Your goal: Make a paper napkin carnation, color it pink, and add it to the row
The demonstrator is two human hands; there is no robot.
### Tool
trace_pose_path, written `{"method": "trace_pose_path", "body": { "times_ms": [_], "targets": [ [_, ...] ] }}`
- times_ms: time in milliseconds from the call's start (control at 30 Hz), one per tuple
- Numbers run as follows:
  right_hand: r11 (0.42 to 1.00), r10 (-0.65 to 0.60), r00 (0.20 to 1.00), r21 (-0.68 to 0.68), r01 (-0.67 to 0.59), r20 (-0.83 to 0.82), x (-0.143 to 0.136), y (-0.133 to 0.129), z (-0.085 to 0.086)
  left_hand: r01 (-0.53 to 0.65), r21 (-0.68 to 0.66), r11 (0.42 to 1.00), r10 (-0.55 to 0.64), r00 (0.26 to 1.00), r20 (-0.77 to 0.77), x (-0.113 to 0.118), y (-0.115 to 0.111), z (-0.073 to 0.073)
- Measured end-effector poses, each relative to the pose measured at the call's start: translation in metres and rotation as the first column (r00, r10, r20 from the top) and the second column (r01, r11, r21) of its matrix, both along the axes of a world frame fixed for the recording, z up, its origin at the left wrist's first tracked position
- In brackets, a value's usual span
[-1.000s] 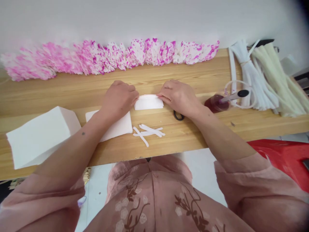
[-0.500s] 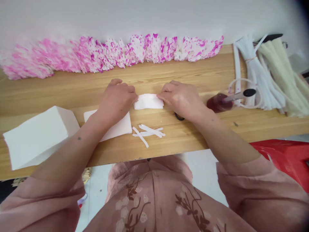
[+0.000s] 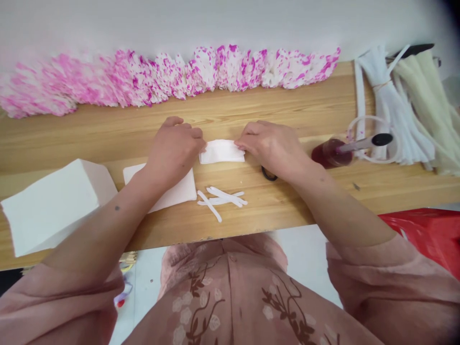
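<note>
A small folded white paper napkin (image 3: 222,152) lies between my two hands on the wooden table. My left hand (image 3: 176,146) pinches its left end, fingers curled. At its right end my right hand (image 3: 270,146) pinches the edge between thumb and fingers. Partly under my left forearm is a flat white napkin stack (image 3: 176,191). Several short white pipe cleaners (image 3: 223,197) lie crossed on the wood just below the folded napkin. A black ring-shaped handle (image 3: 269,174) shows in part beneath my right hand; the rest of it is hidden.
Pink-and-white ruffled paper flowers (image 3: 154,76) line the wall. A thick white napkin block (image 3: 53,203) stands at left. On the right are a bottle of dark red liquid (image 3: 328,153), white pipe cleaner bundles (image 3: 393,103) and cream ones (image 3: 427,105). Something red (image 3: 427,235) sits below the table edge (image 3: 251,233).
Both hands keep their pinch on the folded napkin, which stays almost in place. The view has shifted slightly, moving the things at the right a little outward.
</note>
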State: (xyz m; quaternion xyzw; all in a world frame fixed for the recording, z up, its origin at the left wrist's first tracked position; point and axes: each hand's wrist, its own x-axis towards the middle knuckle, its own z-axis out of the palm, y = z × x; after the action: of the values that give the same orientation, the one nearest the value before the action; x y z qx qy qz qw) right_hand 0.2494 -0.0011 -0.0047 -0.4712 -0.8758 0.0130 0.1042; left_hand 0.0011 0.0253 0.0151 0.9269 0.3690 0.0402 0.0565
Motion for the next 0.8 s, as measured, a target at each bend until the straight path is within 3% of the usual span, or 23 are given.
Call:
{"method": "trace_pose_path", "body": {
  "times_ms": [100,167,533,800],
  "targets": [
    [1.0,-0.004,1.0,-0.008,0.004,0.001,-0.001,0.001,0.0,-0.07,0.072,0.995,0.081,0.983,-0.164,0.005,-0.001,0.003],
    [1.0,-0.004,1.0,-0.004,0.004,0.019,-0.001,0.0,0.001,-0.057,0.095,0.994,0.074,0.98,-0.185,0.007,-0.002,0.004],
    [1.0,-0.009,0.998,0.02,0.008,0.066,-0.005,0.002,0.003,-0.05,0.153,0.987,0.061,0.996,-0.069,0.007,0.0,-0.001],
    [1.0,-0.007,0.999,-0.002,0.007,0.038,-0.003,0.007,0.001,-0.058,0.068,0.996,0.053,0.996,0.074,-0.002,0.008,-0.011]
  ]
}}
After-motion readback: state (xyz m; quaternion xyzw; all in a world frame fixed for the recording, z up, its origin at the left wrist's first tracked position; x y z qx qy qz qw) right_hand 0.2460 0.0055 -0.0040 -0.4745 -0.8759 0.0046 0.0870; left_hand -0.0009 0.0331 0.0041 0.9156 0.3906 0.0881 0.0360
